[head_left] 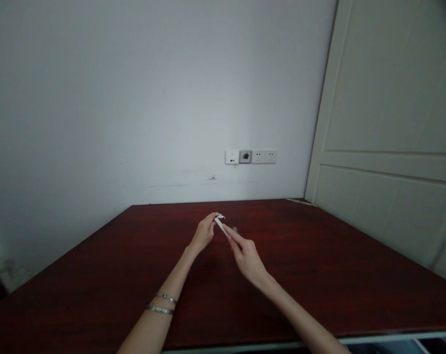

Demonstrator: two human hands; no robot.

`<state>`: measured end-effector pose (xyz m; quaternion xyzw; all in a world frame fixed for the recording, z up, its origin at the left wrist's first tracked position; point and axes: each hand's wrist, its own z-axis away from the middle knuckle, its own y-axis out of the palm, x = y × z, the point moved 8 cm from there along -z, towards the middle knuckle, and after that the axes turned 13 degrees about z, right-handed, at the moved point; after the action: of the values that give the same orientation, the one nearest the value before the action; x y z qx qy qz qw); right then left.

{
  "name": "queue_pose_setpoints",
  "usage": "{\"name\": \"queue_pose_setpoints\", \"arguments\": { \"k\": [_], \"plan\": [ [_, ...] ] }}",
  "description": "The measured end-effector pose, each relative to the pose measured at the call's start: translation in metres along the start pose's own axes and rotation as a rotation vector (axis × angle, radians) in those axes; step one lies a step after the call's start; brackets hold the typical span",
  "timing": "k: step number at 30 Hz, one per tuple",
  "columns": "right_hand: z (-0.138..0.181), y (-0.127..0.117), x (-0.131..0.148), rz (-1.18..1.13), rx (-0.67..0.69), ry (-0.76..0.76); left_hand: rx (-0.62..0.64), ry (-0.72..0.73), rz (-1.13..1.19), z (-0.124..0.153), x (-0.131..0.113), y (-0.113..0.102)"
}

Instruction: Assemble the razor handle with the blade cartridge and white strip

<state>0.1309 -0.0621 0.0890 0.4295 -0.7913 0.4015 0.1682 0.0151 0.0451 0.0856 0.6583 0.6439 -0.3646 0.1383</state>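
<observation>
Out over the middle of the table, both my hands meet at a slim white stick-like thing [221,226]. It slants from upper left to lower right, and its exact kind is too small to make out. My left hand [204,233] is closed around its upper end, where a small silvery-white bit [220,216] sticks out past the fingertips. Closed on the lower part is my right hand [248,256], thumb and fingers pinching it. Just beyond the right fingers shows a small greyish, shiny thing [235,229], partly hidden by them.
The dark red wooden table [142,260] reaches back to a white wall [153,98]. A row of sockets [251,157] is set low in that wall. On the right, a pale panelled door [388,123] borders the table. A thin pale strip [300,202] lies at the far right corner.
</observation>
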Motion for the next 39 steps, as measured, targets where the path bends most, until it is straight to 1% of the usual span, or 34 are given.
{"name": "queue_pose_setpoints", "arguments": {
  "k": [2,4,6,8,10,12,14,16,19,22,25,26,30,35,39],
  "plan": [
    [0.003,0.007,0.01,-0.02,0.057,-0.06,-0.003,-0.02,0.017,0.0,0.0,0.0],
    [0.002,0.004,0.016,-0.039,0.055,-0.092,-0.007,-0.055,0.033,-0.001,0.002,0.001],
    [-0.006,-0.007,0.015,-0.047,0.003,-0.101,0.0,-0.127,0.094,-0.001,0.006,0.004],
    [-0.02,-0.023,0.005,-0.013,-0.057,-0.111,0.009,-0.261,0.213,0.0,0.014,0.008],
    [-0.038,-0.036,-0.007,0.088,-0.09,-0.149,0.025,-0.44,0.345,0.005,0.023,0.014],
    [-0.055,-0.04,-0.016,0.243,-0.064,-0.241,0.042,-0.602,0.454,0.013,0.029,0.019],
    [-0.068,-0.034,-0.027,0.419,0.009,-0.291,0.072,-0.707,0.548,0.019,0.031,0.023],
    [-0.077,-0.022,-0.037,0.581,0.095,-0.316,0.099,-0.76,0.62,0.022,0.03,0.025],
    [-0.082,-0.002,-0.049,0.73,0.189,-0.325,0.118,-0.777,0.681,0.024,0.028,0.028],
    [-0.086,0.005,-0.063,0.747,0.185,-0.259,0.124,-0.767,0.703,0.023,0.026,0.03],
    [-0.089,0.001,-0.075,0.671,0.114,-0.161,0.145,-0.768,0.702,0.023,0.024,0.031],
    [-0.089,0.0,-0.076,0.626,0.098,-0.149,0.151,-0.77,0.699,0.024,0.024,0.032],
    [-0.085,0.002,-0.071,0.475,0.11,-0.186,0.155,-0.772,0.689,0.023,0.022,0.031],
    [-0.082,-0.01,-0.079,0.427,0.046,-0.101,0.173,-0.771,0.679,0.024,0.02,0.032],
    [-0.079,-0.01,-0.081,0.347,0.069,-0.133,0.181,-0.766,0.662,0.024,0.022,0.032]
  ]
}}
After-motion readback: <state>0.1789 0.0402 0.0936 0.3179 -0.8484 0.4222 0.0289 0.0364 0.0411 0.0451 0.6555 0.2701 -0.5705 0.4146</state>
